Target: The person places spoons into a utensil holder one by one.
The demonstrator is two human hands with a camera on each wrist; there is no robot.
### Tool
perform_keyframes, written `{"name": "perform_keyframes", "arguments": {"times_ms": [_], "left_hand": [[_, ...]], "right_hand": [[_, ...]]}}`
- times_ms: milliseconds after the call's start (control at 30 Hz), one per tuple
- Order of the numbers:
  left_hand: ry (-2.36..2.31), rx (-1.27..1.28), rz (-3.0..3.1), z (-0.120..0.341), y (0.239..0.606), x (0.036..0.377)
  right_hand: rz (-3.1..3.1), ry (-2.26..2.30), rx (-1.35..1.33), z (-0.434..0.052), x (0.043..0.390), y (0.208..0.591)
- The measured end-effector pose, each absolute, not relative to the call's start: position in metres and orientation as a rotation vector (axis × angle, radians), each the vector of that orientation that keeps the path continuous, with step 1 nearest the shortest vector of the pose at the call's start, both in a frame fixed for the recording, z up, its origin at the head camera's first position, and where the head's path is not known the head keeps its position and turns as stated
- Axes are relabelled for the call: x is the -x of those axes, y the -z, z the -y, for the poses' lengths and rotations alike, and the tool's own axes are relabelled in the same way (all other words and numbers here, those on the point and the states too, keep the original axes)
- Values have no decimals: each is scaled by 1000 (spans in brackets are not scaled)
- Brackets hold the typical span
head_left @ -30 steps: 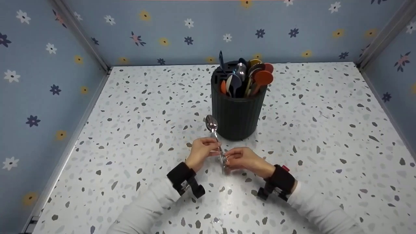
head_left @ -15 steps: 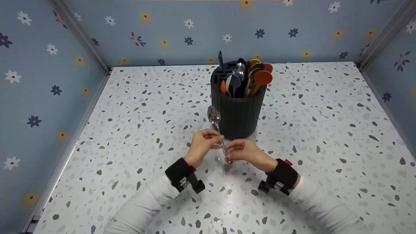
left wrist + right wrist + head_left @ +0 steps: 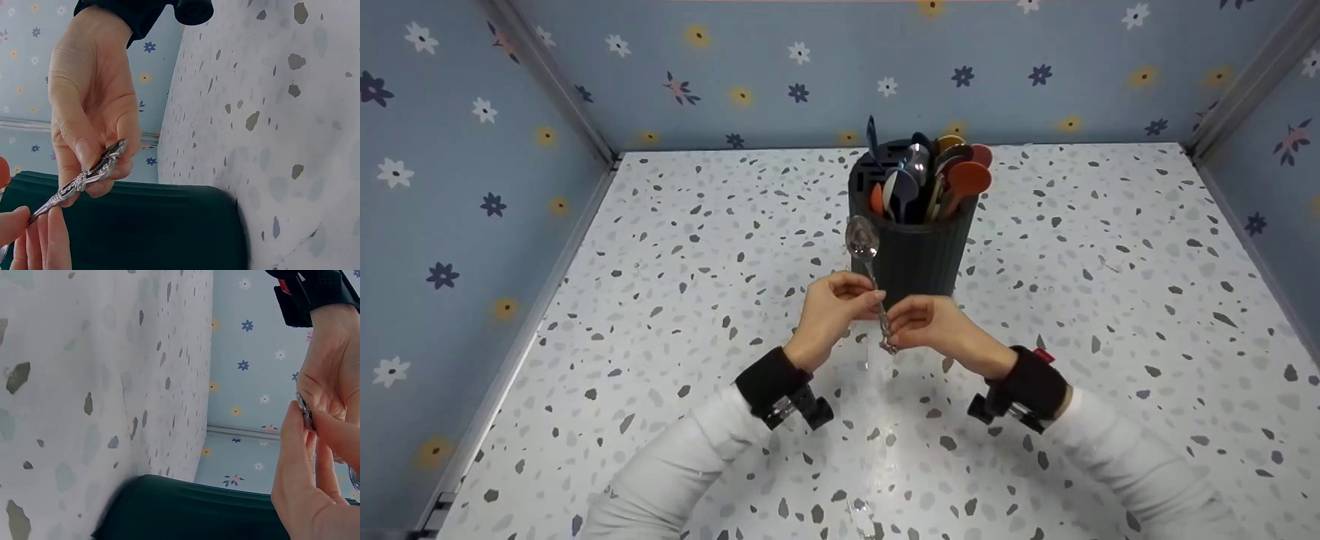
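A silver spoon (image 3: 862, 238) with an ornate handle is held bowl-up, slightly tilted, in front of a dark ribbed cutlery holder (image 3: 921, 259). My left hand (image 3: 826, 311) pinches the handle between thumb and fingers, below the bowl. Lower down, my right hand (image 3: 949, 330) pinches the handle near its decorated end. The left wrist view has the patterned handle (image 3: 81, 183) spanning both hands, with the right hand (image 3: 93, 95) around its ornate tip and the left fingers (image 3: 53, 239) at the thinner part. Seen nearly end-on in the right wrist view, the handle tip (image 3: 305, 412) sits between the right fingers.
Several spoons stand in the holder, including an orange spoon (image 3: 969, 178) and a blue one (image 3: 904, 186); slots (image 3: 877, 169) mark its left top. Underneath is a speckled white tabletop (image 3: 720, 247), bounded by flowered blue panels (image 3: 840, 75) at the back and sides.
Both hands have moved up and away from the body with the spoon, towards the holder. The spoon's bowl now overlaps the holder's front wall near its rim. Both pinches stay on the handle.
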State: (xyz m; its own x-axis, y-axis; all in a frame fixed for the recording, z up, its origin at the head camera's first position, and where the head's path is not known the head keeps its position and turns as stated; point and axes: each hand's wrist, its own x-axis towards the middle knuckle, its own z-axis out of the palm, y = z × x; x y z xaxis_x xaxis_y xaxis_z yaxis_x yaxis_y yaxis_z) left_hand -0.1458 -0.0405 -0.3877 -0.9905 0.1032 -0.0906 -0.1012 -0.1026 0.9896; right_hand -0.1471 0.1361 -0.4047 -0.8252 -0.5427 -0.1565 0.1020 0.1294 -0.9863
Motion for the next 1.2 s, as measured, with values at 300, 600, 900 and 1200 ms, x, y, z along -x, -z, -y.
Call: {"name": "perform_keyframes", "arguments": {"times_ms": [300, 600, 900, 1200], "left_hand": [[-2290, -134, -2039, 36, 354, 155], [-2338, -263, -2094, 32, 319, 166], [-2370, -329, -2159, 24, 286, 180], [-2299, -459, -2338, 23, 273, 194]], "right_hand": [[-2127, 1700, 489, -139, 155, 369], [-2318, 1707, 618, -137, 163, 338], [-2417, 1765, 622, -137, 172, 308], [-2605, 1714, 580, -132, 184, 298]]}}
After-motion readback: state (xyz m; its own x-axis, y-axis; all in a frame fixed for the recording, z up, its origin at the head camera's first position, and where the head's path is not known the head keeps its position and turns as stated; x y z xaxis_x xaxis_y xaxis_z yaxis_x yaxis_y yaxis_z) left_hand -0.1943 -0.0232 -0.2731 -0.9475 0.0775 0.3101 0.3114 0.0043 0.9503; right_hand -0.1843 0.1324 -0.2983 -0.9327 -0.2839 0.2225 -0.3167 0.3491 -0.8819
